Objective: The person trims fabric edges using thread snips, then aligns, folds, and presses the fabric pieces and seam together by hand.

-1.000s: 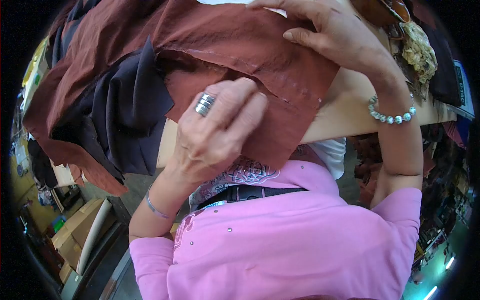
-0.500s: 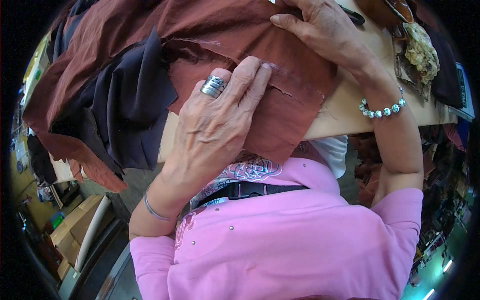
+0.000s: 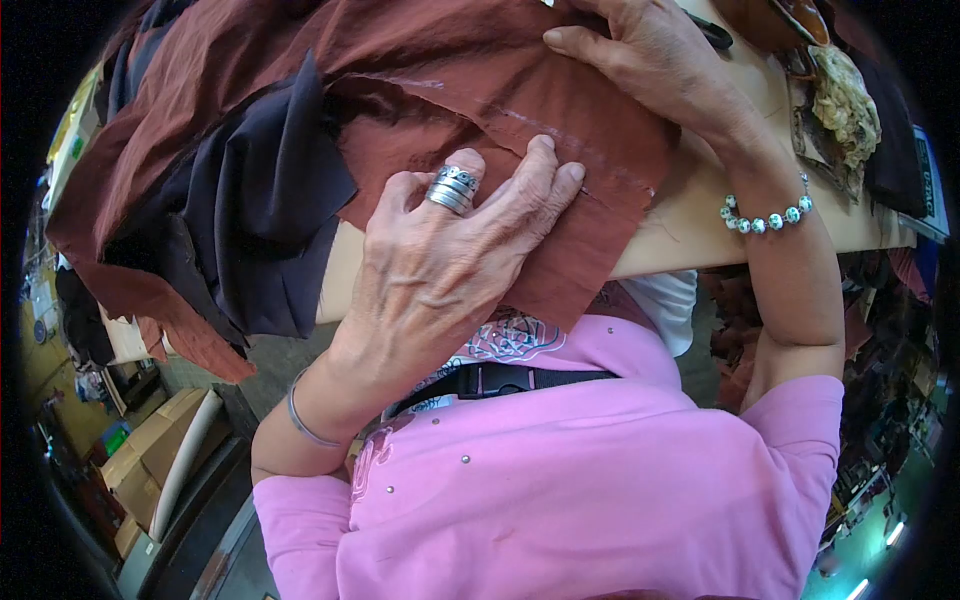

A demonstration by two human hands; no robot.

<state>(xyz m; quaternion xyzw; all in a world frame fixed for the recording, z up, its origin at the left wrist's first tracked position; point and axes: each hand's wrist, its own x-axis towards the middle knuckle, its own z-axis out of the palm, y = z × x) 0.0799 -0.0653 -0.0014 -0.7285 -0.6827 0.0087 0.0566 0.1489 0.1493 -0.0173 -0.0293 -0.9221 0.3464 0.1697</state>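
Observation:
Reddish-brown cloth [image 3: 430, 130] spreads over the table, with a slit or raised edge and faint whitish marks across it. My left hand [image 3: 435, 250], with a wide silver ring, rests on its near part, fingers apart and bent, tips pressing the cloth beside the slit. Farther off, my right hand [image 3: 670, 75] lies on the cloth's upper right part, thumb stretched out; its fingertips are cut off by the top of the view. A dark cloth piece [image 3: 265, 215] lies folded against the brown cloth, left of my left hand.
The pale table edge [image 3: 760, 245] runs just in front of my body. Right of my right hand are a black-handled object [image 3: 712, 32], a brown glossy container [image 3: 785, 22] and a crumpled yellowish lump [image 3: 845, 100]. Cardboard boxes [image 3: 150, 450] stand on the lower left.
My left hand has slid right and slightly toward my body across the brown cloth, uncovering more of the slit and whitish marks. My right hand has barely moved.

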